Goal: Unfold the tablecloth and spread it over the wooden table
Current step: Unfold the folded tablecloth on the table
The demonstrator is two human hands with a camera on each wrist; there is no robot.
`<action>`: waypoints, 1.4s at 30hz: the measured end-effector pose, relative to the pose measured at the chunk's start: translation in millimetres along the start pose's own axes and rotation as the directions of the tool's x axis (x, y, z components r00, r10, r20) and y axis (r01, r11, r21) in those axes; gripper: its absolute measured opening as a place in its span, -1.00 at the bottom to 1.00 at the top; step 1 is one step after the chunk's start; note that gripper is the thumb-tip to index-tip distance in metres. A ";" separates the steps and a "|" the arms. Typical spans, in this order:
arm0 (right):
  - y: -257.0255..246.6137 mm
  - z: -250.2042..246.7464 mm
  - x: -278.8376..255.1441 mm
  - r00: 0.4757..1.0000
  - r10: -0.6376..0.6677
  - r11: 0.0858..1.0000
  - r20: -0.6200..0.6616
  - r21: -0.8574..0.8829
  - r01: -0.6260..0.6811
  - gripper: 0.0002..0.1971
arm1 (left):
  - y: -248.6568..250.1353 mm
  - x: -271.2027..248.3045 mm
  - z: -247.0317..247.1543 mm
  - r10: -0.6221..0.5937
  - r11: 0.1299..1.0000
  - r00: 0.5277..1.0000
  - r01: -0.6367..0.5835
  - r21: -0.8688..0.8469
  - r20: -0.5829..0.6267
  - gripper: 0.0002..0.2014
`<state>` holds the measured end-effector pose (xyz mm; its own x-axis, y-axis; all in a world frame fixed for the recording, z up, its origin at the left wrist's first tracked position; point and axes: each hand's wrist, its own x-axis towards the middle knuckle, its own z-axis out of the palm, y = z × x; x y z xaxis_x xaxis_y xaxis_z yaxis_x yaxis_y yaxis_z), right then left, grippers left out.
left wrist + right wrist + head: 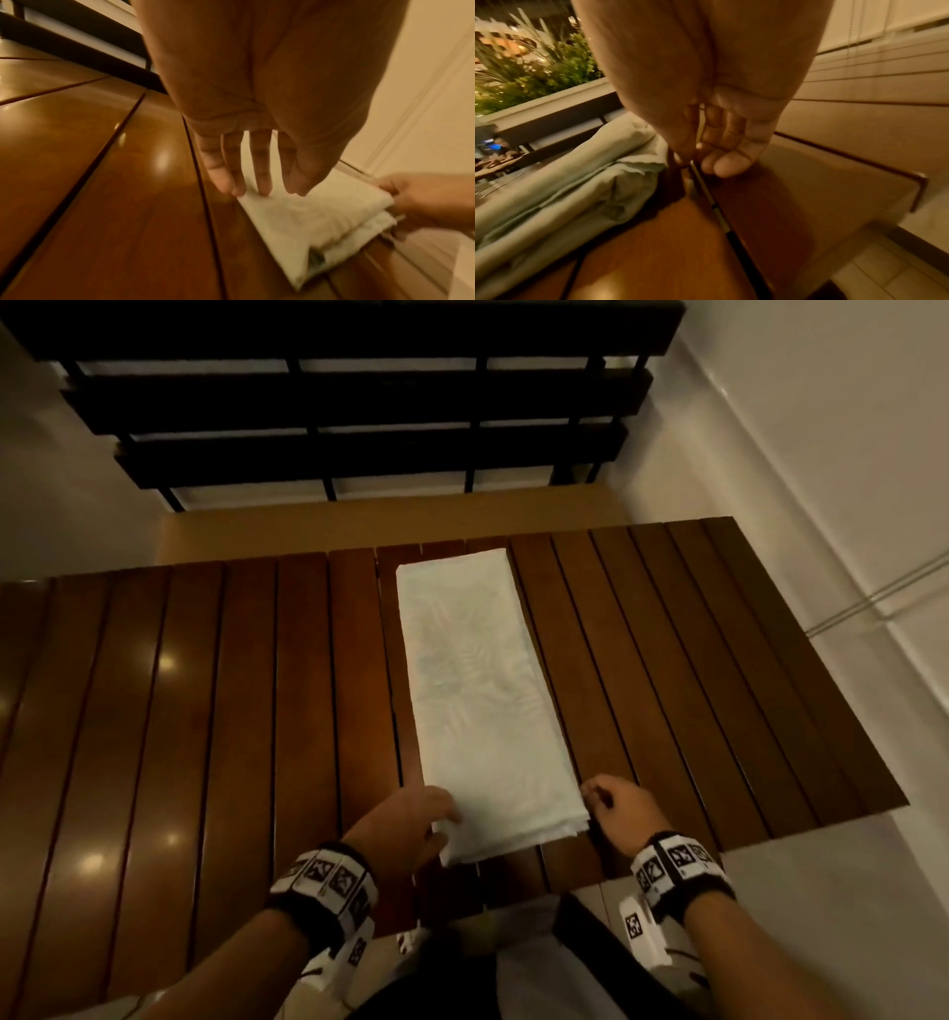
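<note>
A white tablecloth, folded into a long narrow strip, lies along the slats of the dark wooden table, its near end in stacked layers. My left hand is at the near left corner. In the left wrist view its straight fingers touch the cloth's left edge. My right hand sits beside the near right corner with loosely curled fingers. In the right wrist view the right hand holds nothing, and a narrow dark gap separates its thumb from the cloth.
A dark slatted bench stands beyond the table's far edge. A white wall runs along the right, close to the table's right end. Green plants show behind a railing. Pale floor tiles lie below the near right corner.
</note>
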<state>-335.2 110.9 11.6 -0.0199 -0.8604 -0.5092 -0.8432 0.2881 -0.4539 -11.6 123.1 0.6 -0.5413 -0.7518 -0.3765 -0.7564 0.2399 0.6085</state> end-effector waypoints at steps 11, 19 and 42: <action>-31.2 -7.4 12.5 0.982 0.186 0.918 0.033 0.352 -0.186 -0.52 | 39.5 146.9 -103.1 -0.328 0.940 0.900 0.281 -0.194 -0.287 -0.72; -44.4 -9.9 61.0 0.990 0.106 0.954 0.093 0.271 -0.127 -0.29 | 61.0 288.7 -134.6 -0.665 0.742 0.679 0.648 -0.173 -0.310 0.00; -239.9 28.3 16.9 0.831 -0.501 0.856 0.242 0.277 0.436 -0.81 | -85.9 136.3 -235.9 -0.653 0.747 0.631 0.445 -0.493 -0.420 -0.72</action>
<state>-118.0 39.2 91.2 0.5362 -0.7576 -0.3723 -0.5819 -0.0123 -0.8132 66.2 -144.9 61.8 0.3065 -0.8887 -0.3410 -0.6250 -0.4581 0.6321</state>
